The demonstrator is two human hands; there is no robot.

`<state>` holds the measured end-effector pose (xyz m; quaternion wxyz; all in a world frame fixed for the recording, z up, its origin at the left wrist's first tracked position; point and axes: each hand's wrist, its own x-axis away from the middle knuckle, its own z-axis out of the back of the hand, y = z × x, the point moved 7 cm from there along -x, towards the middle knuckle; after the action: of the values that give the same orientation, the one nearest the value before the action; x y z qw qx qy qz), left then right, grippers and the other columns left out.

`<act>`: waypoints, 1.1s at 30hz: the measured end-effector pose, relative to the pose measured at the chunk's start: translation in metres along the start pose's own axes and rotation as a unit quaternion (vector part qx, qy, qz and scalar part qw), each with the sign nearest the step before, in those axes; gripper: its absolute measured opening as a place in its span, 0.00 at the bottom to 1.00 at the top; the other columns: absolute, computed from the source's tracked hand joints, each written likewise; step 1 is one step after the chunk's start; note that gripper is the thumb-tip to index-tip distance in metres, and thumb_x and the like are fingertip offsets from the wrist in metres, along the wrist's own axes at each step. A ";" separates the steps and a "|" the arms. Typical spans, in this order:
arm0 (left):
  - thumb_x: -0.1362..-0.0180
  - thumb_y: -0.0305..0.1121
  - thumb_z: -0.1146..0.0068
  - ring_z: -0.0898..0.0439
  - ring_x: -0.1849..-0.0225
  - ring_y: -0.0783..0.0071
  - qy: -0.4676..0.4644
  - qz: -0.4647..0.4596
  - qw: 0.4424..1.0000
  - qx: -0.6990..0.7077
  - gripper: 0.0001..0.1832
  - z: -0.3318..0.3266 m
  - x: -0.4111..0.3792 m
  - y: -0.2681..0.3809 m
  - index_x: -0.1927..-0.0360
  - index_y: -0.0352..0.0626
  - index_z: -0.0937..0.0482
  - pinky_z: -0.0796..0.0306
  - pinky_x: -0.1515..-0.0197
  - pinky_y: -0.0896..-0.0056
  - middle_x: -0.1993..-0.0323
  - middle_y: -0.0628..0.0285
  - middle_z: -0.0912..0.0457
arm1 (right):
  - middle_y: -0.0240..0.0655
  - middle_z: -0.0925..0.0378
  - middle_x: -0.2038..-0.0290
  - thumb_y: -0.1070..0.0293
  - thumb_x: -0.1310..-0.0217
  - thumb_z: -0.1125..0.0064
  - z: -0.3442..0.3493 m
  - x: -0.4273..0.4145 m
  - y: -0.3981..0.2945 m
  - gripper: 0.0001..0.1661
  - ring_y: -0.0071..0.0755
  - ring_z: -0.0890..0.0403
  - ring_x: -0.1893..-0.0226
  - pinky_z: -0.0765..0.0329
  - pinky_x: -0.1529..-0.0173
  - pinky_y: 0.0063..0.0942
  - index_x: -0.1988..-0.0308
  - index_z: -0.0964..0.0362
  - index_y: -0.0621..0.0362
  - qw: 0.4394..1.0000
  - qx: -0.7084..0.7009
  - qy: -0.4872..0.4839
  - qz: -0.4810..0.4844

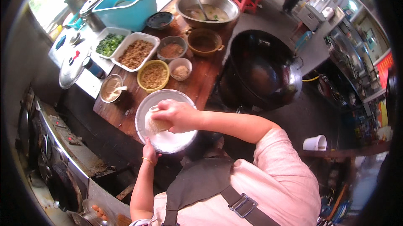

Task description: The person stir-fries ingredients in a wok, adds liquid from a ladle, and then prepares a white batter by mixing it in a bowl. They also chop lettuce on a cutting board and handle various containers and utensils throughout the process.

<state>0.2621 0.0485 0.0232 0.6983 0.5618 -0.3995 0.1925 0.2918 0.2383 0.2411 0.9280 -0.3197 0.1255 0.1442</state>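
A white basin (184,141) with pale contents is tilted at the front edge of the wooden table (201,82). Low on its near left side, my left hand (150,151) grips the rim, the thumb up along the outer wall. My right hand (176,115) reaches into the basin and closes around a pale, rounded thing (153,123), perhaps a cup; my fingers cover much of it, so its exact kind is unclear. Just beyond the basin stand a yellow bowl (153,75) of chopped brownish food and a small white bowl (180,69) of beige paste.
A big black wok (263,68) sits right of the table. Farther back are a steel basin (207,5) of soup with a ladle, a turquoise tub (126,13), and trays of greens (110,44) and minced food (135,54). A steel counter (66,138) lies left.
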 end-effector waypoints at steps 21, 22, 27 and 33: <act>0.46 0.60 0.69 0.26 0.79 0.74 -0.024 -0.007 1.000 -0.001 0.31 -0.004 -0.012 -0.004 0.58 0.41 0.31 0.36 0.88 0.77 0.72 0.63 0.24 | 0.46 0.35 0.56 0.66 0.72 0.38 -0.047 0.028 0.090 0.34 0.47 0.35 0.53 0.35 0.51 0.37 0.56 0.36 0.56 0.984 0.095 -0.002 -0.150; 0.46 0.60 0.69 0.26 0.79 0.74 -0.018 -0.009 1.000 -0.004 0.31 -0.004 -0.013 -0.006 0.59 0.41 0.31 0.36 0.88 0.77 0.72 0.63 0.24 | 0.46 0.34 0.58 0.64 0.72 0.37 -0.042 0.036 0.094 0.34 0.46 0.34 0.55 0.34 0.52 0.37 0.57 0.35 0.57 0.980 0.071 -0.001 -0.186; 0.46 0.60 0.68 0.27 0.80 0.75 -0.015 -0.005 1.000 0.012 0.31 -0.003 -0.008 -0.004 0.59 0.39 0.31 0.35 0.89 0.78 0.73 0.63 0.24 | 0.45 0.32 0.60 0.61 0.69 0.38 -0.047 0.061 0.098 0.33 0.43 0.28 0.61 0.31 0.54 0.32 0.56 0.34 0.59 0.940 -0.075 -0.015 -0.332; 0.46 0.61 0.68 0.28 0.80 0.74 -0.004 -0.010 1.000 0.006 0.33 -0.007 -0.007 0.000 0.61 0.38 0.30 0.34 0.88 0.75 0.73 0.62 0.25 | 0.47 0.31 0.61 0.59 0.70 0.38 -0.048 0.052 0.075 0.34 0.45 0.31 0.56 0.34 0.51 0.32 0.57 0.33 0.62 0.951 -0.150 0.063 -0.262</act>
<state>0.2603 0.0560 0.0174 0.6954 0.5709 -0.3952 0.1854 0.3069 0.2737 0.1459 0.8644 -0.4858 0.0727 -0.1078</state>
